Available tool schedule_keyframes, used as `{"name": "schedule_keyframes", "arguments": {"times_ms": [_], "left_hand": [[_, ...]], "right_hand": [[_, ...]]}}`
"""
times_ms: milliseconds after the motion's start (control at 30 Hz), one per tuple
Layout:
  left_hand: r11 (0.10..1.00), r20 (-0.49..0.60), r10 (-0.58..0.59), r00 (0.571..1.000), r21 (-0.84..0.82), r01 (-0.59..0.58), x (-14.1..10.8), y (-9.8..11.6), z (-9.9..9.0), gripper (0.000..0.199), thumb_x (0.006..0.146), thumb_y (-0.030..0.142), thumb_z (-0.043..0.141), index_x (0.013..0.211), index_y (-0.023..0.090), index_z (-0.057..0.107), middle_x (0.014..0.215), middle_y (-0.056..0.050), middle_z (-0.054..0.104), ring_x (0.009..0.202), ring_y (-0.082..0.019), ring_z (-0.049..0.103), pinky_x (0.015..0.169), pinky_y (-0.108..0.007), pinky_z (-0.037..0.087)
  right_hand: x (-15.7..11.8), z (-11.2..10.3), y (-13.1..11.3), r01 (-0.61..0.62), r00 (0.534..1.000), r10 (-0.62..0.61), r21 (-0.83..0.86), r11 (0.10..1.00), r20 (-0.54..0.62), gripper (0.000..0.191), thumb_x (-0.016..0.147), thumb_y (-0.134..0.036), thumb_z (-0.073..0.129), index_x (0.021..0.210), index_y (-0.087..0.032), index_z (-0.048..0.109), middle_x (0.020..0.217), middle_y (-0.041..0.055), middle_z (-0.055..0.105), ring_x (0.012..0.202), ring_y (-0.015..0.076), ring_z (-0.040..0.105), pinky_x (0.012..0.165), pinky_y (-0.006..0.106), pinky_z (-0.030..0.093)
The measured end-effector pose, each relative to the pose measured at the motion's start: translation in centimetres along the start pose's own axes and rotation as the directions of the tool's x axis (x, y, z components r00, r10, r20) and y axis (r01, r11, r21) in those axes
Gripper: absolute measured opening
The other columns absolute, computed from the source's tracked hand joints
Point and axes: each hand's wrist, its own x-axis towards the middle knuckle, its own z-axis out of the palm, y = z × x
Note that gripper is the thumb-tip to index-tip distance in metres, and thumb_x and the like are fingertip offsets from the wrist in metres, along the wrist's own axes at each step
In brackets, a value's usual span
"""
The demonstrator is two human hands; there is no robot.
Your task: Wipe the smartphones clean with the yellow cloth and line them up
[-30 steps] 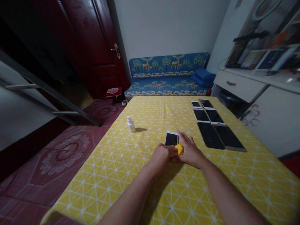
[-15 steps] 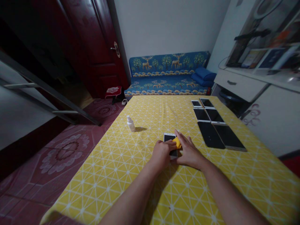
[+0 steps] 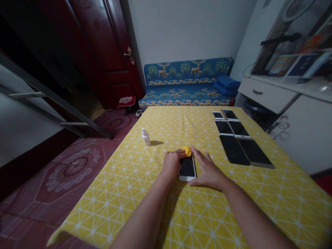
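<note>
A white smartphone (image 3: 187, 167) lies face up on the yellow patterned tablecloth (image 3: 145, 193), its dark screen showing. My left hand (image 3: 171, 164) rests at the phone's far left corner, its fingers on a small yellow cloth (image 3: 186, 150) that covers the far end of the phone. My right hand (image 3: 209, 172) is spread flat on the tablecloth, its fingertips at the phone's right edge. The part of the phone under the cloth and left hand is hidden.
Several more smartphones (image 3: 233, 149) lie in two columns on the right of the table. A small white dropper bottle (image 3: 146, 137) stands to the left. The table's left edge drops to a tiled floor, and a blue sofa (image 3: 186, 90) stands beyond the far edge.
The white phone has shifted toward me. The yellow cloth has moved from its right side to its far end, and my left hand has moved up and left with it.
</note>
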Motion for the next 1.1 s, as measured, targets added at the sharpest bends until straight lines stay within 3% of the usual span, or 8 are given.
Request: {"name": "schedule_keyframes", "arguments": {"times_ms": [133, 433, 833, 1100], "left_hand": [[0.999, -0.05, 0.005, 0.999, -0.054, -0.008, 0.0, -0.6, 0.0, 0.056, 0.07, -0.007, 0.053, 0.113, 0.019, 0.077, 0.125, -0.01, 0.07, 0.124, -0.031, 0.063, 0.111, -0.05, 0.047], [0.995, -0.034, 0.021, 0.999, -0.1, -0.024, -0.6, -0.4, -0.5, 0.052, 0.072, -0.005, 0.052, 0.11, 0.019, 0.078, 0.119, -0.007, 0.074, 0.115, -0.032, 0.068, 0.103, -0.049, 0.054], [0.987, 0.004, 0.052, 0.999, -0.155, -0.051, -0.9, -0.9, 0.7, 0.05, 0.073, -0.005, 0.052, 0.111, 0.015, 0.077, 0.121, -0.01, 0.07, 0.115, -0.034, 0.068, 0.101, -0.052, 0.057], [0.982, 0.032, 0.07, 0.997, -0.176, -0.063, -1.2, -0.6, 0.6, 0.053, 0.066, -0.007, 0.058, 0.11, 0.016, 0.077, 0.12, -0.011, 0.071, 0.113, -0.034, 0.069, 0.1, -0.053, 0.057]], "right_hand": [[0.0, 0.2, -0.4, -0.023, 1.0, 0.023, -0.058, 0.998, -0.01, 0.137, 0.059, -0.051, 0.082, 0.16, -0.027, -0.006, 0.164, 0.015, 0.025, 0.152, 0.0333, 0.02, 0.122, 0.06, 0.006], [0.2, 0.8, 0.2, -0.044, 0.998, 0.039, -0.13, 0.991, -0.041, 0.136, 0.058, -0.06, 0.08, 0.16, -0.022, -0.001, 0.164, 0.0178, 0.024, 0.153, 0.0332, 0.017, 0.122, 0.059, 0.004], [0.7, -0.1, 0.2, -0.2, 0.966, 0.169, -0.153, 0.968, -0.197, 0.124, 0.06, -0.057, 0.077, 0.158, -0.018, 0.011, 0.158, 0.0206, 0.035, 0.148, 0.0378, 0.028, 0.12, 0.06, 0.012], [1.0, -0.1, 1.0, -0.309, 0.93, 0.266, -0.148, 0.939, -0.252, 0.121, 0.063, -0.059, 0.073, 0.157, -0.015, 0.011, 0.158, 0.023, 0.034, 0.149, 0.0377, 0.027, 0.12, 0.062, 0.01]]}}
